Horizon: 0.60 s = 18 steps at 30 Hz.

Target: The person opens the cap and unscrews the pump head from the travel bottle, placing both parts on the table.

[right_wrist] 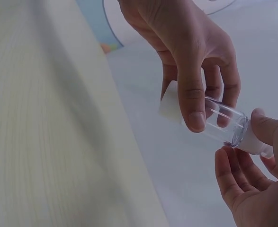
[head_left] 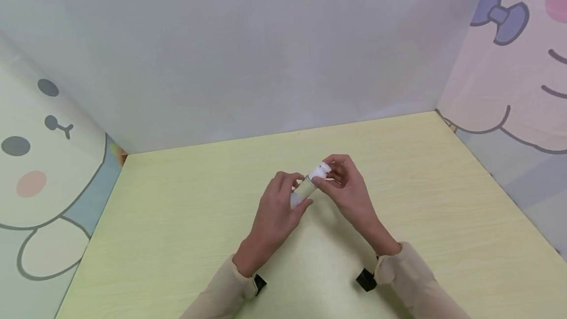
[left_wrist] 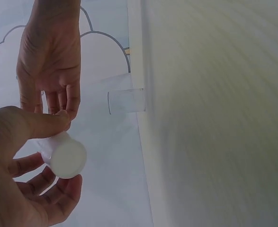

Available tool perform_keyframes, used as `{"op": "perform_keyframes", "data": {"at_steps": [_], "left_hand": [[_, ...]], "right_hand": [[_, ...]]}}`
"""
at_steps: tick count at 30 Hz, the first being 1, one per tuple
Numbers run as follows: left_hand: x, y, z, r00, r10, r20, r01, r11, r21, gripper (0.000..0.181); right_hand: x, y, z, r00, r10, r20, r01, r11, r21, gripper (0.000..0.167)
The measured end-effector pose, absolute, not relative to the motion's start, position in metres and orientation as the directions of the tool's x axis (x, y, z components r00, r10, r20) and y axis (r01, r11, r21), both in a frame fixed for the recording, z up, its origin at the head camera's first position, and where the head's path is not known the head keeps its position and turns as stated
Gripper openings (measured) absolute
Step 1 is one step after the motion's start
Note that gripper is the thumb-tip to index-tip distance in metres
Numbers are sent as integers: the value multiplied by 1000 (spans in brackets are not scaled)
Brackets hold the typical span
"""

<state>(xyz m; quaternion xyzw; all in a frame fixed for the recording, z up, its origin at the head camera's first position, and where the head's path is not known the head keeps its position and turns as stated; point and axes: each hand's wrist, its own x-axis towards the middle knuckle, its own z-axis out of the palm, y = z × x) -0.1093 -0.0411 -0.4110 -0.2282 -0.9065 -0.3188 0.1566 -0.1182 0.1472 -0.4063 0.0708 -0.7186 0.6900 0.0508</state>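
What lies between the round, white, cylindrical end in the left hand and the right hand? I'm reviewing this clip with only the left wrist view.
Observer: A clear, see-through cylindrical section, plain in the right wrist view.
Operator: And where is the right thumb?
Observer: In the head view, the right hand has its thumb against the white, rounded collar at the far end.
Operator: Anything beyond that?
Observer: Yes, a narrower white tip juts out there, seen from the right wrist.

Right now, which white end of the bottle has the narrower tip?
The tipped end, in the right hand; the other end, in the left hand, is broad and flat.
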Motion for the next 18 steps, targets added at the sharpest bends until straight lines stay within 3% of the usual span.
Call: {"op": "perform_keyframes", "data": {"at_steps": [10,18], "left_hand": [[-109,-41,-412,-841,301,450,529,631,568,50],[-112,-43,-412,-883,271,382,467,571,675,48]], "right_hand": [[-115,146,-404,-980,16,201,-199,65,-978,42],[-113,145,-405,-971,10,238,-237,71,-969,40]]}}
